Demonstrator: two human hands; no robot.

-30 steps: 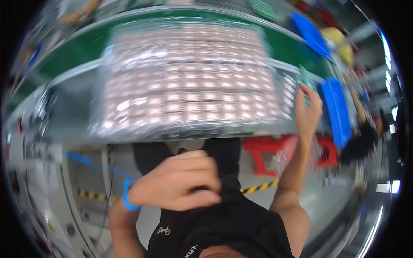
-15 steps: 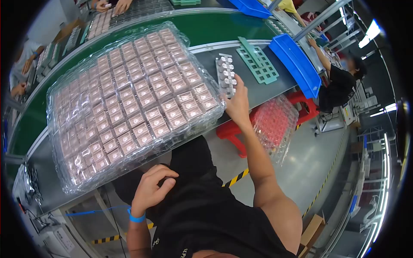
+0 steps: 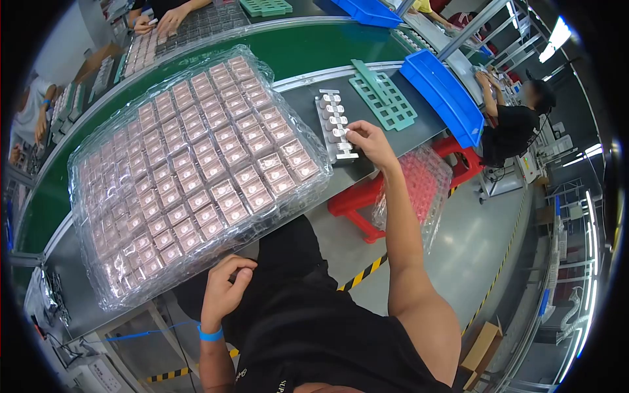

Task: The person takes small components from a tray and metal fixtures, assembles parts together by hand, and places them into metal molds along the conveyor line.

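My right hand (image 3: 372,145) reaches over the bench, thumb and fingertips pinched at the lower right side of a narrow metal fixture (image 3: 333,121). Rounded grey parts with pale tops stand along this fixture. What exactly the fingertips grip is hidden. Over my lap, my left hand (image 3: 224,291) hangs loosely curled, a gap showing between thumb and fingers, with nothing in it. A blue band circles that wrist. Left of the fixture lies a large clear plastic tray (image 3: 320,178), its compartments filled with pinkish square pieces.
Green slotted plates (image 3: 386,98) overlap behind the fixture, beside a blue bin (image 3: 442,98). Below the bench edge, a red stool (image 3: 357,209) carries clear trays (image 3: 419,190). A green conveyor (image 3: 308,49) runs behind. Other people work across it and at the right.
The view has shifted slightly. My right hand has moved from around the fixture's lower end to a pinch at its right side. The left fingers have curled in a little more.
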